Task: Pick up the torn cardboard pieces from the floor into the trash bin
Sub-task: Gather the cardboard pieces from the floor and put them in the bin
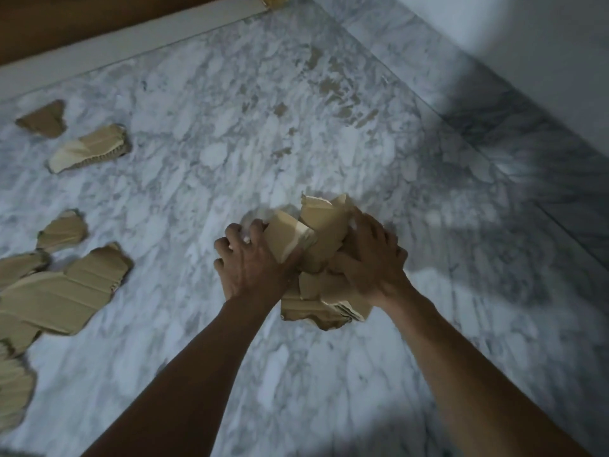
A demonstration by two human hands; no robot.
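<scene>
A bundle of torn brown cardboard pieces (321, 255) is pressed between both hands above the marble floor. My left hand (250, 262) grips its left side, and my right hand (372, 258) clasps its right side from above. Several more torn cardboard pieces lie on the floor at the left: a large one (56, 298), a smaller one (62, 230), a folded one (90, 148) and a far one (43, 120). No trash bin is in view.
The floor is grey-white marble (230, 143). A white baseboard under a wooden surface (131, 37) runs along the top left. A marble skirting and pale wall (527, 77) border the right side.
</scene>
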